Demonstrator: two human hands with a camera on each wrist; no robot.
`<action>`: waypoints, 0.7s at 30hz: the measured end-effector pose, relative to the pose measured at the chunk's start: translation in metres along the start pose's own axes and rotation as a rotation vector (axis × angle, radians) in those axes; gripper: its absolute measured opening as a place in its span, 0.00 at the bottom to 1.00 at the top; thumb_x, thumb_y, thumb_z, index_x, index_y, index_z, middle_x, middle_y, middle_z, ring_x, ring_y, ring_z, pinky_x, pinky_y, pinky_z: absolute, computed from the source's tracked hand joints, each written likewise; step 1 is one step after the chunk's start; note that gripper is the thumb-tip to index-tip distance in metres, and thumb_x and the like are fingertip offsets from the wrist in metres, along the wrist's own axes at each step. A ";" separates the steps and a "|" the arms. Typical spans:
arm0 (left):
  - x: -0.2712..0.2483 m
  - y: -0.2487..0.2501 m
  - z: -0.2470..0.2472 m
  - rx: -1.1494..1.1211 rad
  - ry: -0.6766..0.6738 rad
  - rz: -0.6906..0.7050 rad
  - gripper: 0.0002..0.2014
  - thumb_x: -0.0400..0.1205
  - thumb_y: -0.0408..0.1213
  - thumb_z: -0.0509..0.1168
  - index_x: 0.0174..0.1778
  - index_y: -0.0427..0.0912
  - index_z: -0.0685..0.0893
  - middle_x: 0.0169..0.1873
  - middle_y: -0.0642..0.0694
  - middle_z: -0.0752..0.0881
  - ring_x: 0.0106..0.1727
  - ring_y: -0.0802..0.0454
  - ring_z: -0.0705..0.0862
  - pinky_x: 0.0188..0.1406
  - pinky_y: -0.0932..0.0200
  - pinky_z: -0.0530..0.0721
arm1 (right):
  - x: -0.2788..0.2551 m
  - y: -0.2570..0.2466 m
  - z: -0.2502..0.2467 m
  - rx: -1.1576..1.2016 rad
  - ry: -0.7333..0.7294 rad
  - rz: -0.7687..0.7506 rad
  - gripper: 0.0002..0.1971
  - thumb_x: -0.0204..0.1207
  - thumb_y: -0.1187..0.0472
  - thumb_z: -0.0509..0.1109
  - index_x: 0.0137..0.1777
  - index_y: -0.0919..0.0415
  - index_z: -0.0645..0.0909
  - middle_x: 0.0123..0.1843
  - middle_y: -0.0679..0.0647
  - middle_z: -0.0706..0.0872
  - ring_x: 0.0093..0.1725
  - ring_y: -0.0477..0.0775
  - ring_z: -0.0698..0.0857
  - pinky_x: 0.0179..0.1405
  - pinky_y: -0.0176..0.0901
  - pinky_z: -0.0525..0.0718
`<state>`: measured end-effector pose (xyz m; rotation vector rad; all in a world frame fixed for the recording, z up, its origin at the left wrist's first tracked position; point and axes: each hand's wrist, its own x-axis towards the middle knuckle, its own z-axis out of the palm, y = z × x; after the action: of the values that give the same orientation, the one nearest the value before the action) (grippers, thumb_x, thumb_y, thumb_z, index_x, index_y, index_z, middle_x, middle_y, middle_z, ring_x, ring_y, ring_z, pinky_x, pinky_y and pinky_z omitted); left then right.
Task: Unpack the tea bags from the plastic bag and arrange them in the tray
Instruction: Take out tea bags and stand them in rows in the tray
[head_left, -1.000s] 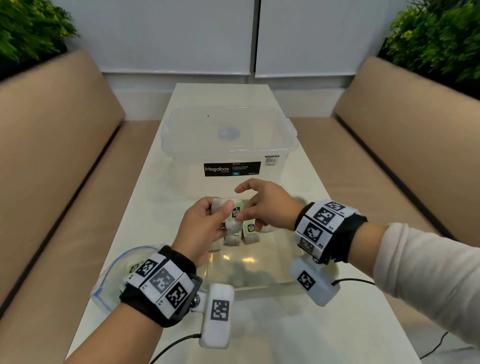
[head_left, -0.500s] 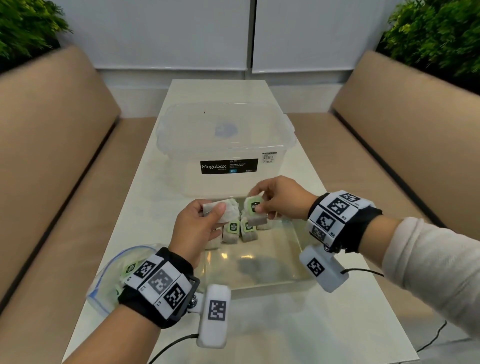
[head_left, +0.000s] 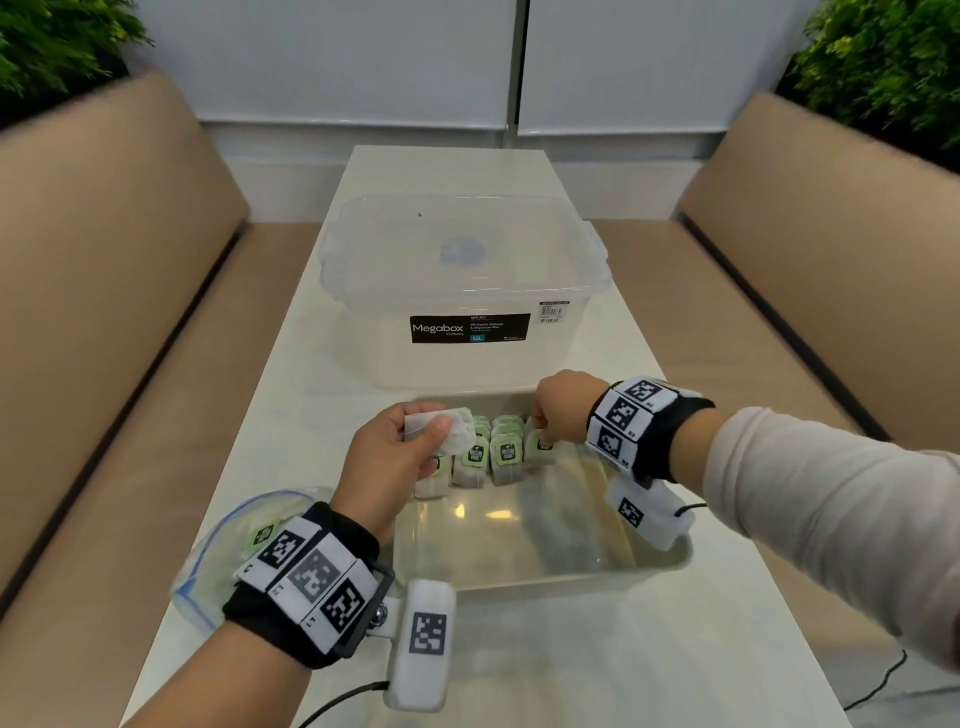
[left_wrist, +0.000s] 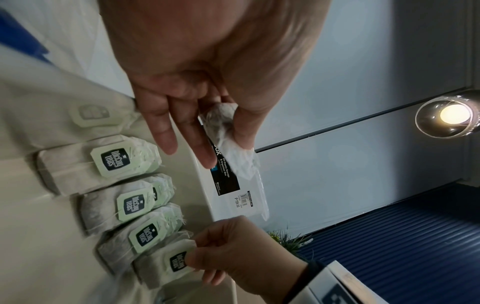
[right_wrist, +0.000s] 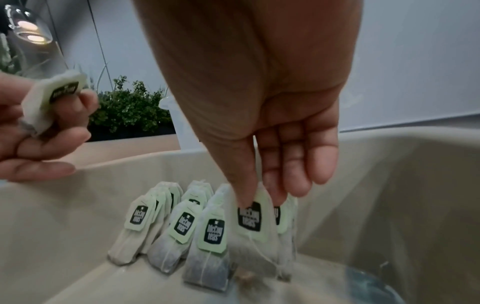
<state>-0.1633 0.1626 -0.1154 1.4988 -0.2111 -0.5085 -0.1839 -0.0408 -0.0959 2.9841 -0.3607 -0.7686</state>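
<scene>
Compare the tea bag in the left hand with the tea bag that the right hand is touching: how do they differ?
The left hand holds its tea bag in the air above the tray; the right hand pinches its tea bag standing in the row inside the tray. The left one looks crumpled, the right one flat and upright. Both carry a green label.

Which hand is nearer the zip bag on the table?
Left. The left hand is over the tray's near-left side, just beyond the zip bag; the right hand is at the tray's far-right corner.
</scene>
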 end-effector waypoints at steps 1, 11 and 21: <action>0.000 0.000 0.000 -0.004 -0.002 0.000 0.03 0.80 0.34 0.66 0.43 0.46 0.84 0.42 0.47 0.88 0.43 0.54 0.84 0.46 0.57 0.82 | 0.002 -0.002 0.000 -0.032 -0.005 0.001 0.08 0.75 0.59 0.70 0.51 0.61 0.85 0.41 0.56 0.84 0.42 0.56 0.79 0.42 0.43 0.78; -0.001 0.000 -0.001 0.008 -0.016 0.004 0.04 0.79 0.32 0.67 0.42 0.45 0.85 0.43 0.40 0.85 0.44 0.47 0.78 0.43 0.57 0.77 | 0.002 -0.012 -0.006 -0.207 0.011 0.000 0.10 0.78 0.64 0.64 0.55 0.65 0.84 0.45 0.59 0.82 0.41 0.59 0.79 0.40 0.43 0.77; -0.002 0.005 0.001 0.018 -0.012 -0.009 0.08 0.78 0.26 0.65 0.42 0.45 0.81 0.42 0.43 0.85 0.41 0.51 0.80 0.39 0.61 0.79 | -0.001 -0.021 -0.007 -0.260 0.106 -0.050 0.10 0.77 0.69 0.63 0.55 0.65 0.83 0.54 0.58 0.86 0.53 0.60 0.85 0.43 0.45 0.79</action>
<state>-0.1645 0.1630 -0.1099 1.5150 -0.2194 -0.5240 -0.1768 -0.0199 -0.0908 2.7829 -0.1673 -0.6052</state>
